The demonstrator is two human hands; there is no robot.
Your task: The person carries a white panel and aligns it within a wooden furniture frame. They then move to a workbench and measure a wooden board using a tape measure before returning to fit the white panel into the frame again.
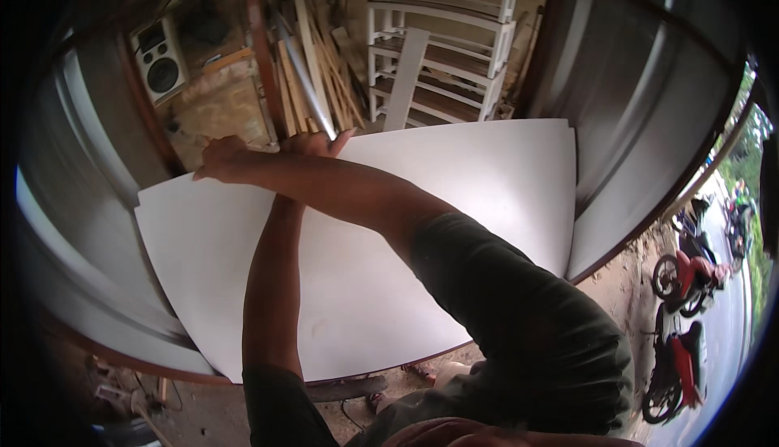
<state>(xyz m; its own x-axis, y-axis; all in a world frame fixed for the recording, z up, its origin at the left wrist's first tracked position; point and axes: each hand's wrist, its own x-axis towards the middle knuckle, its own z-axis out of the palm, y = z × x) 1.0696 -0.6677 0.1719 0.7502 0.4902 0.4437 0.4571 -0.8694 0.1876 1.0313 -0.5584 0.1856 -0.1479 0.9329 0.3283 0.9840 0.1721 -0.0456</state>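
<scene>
A large, smooth white sheet (381, 260) spreads in front of me, lying over a surface between two corrugated side panels. My forearms cross over it, the right one on top. My right hand (223, 157) is at the far left part of the sheet's edge, fingers closed around that edge, with one fingertip pointing down onto the white face. To its right, my left hand (318, 143) rests on the same far edge, its thumb stretched out to the right. The right forearm partly covers that hand, and some of its fingers are hidden.
Long wooden strips (320, 66) and a silvery tube (307, 74) lean beyond the sheet. Behind stands a white slatted rack (442, 9) with a loose plank (406, 78) against it. A loudspeaker (160, 62) is at far left. Parked motorcycles (690, 358) line the road at right.
</scene>
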